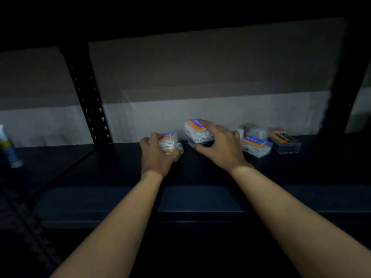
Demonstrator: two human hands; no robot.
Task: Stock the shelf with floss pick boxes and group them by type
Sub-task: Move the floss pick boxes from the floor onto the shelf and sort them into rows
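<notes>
My left hand [155, 155] grips a clear floss pick box with an orange and blue label [170, 142], held low over the dark shelf [100, 163]. My right hand [218, 146] holds a second orange and blue box [195, 130], fingers over its top and thumb under it, with another clear box [193, 144] just beneath. To the right lie an orange and blue box marked "Round" [256, 145], a blurred clear box [256, 131] behind it, and a clear box with a black and orange label [284, 142].
A black perforated shelf upright [90, 101] rises at the left and another post [339, 87] at the right. A white and blue bottle [9, 149] stands on the neighbouring shelf at far left. A pale wall backs the shelf.
</notes>
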